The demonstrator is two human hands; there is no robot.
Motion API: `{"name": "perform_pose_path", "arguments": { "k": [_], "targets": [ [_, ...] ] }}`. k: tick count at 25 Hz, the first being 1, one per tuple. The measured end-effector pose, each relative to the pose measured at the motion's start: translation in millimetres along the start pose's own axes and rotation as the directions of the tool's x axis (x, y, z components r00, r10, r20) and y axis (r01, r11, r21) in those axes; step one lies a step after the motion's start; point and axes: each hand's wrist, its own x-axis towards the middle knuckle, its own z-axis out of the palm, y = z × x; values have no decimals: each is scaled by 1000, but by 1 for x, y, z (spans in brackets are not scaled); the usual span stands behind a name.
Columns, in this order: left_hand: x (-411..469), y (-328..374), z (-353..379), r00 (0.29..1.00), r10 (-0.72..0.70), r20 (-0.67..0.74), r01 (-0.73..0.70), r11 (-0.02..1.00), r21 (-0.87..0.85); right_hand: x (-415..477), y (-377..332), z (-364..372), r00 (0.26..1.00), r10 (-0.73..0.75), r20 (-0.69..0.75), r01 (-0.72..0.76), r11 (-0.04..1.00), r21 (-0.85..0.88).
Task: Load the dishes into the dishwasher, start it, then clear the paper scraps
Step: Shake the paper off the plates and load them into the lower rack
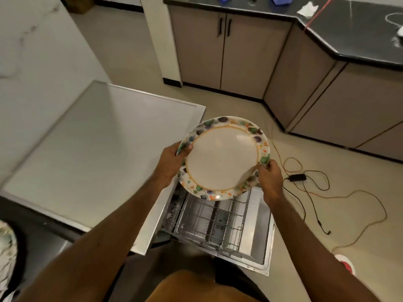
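Plate [223,158] face-up, tilted, held above dishwasher rack [218,223].

Single view: head cam, wide-angle, worn on person. Faces forward, tilted steeply down. Close range: forearms enter from bottom edge, left hand [172,160] and right hand [270,177] grip plate [222,158] rim at frame centre. Rack [209,219] directly under plate, near. Floor [239,114] fills mid-frame right. Cabinets [218,51] and dark worktop [359,33] farthest, along top edge. Orange clothing [196,288] at bottom edge, nearest lens.
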Motion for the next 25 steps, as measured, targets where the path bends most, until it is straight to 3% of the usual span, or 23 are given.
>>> {"name": "perform_pose_path", "arguments": {
  "k": [6,10,13,15,17,25],
  "targets": [
    [100,-43,61,995,16,98,-54,916,399,93,45,-21,998,-48,27,53,963,-266],
    [150,-101,91,968,-34,247,-163,664,730,151,100,-16,991,-64,118,119,822,-557],
    [186,-148,116,955,-90,283,-215,449,867,178,141,-5,994,-65,89,106,787,-608],
    [203,-175,132,956,-140,259,-209,300,931,189,162,1,996,-71,60,92,798,-596],
    [216,-201,144,952,-171,252,-213,218,952,198,181,6,994,-92,58,108,795,-597],
    [250,-282,159,957,-142,254,-233,150,961,228,235,15,991,-115,68,132,750,-648]
  ]
}}
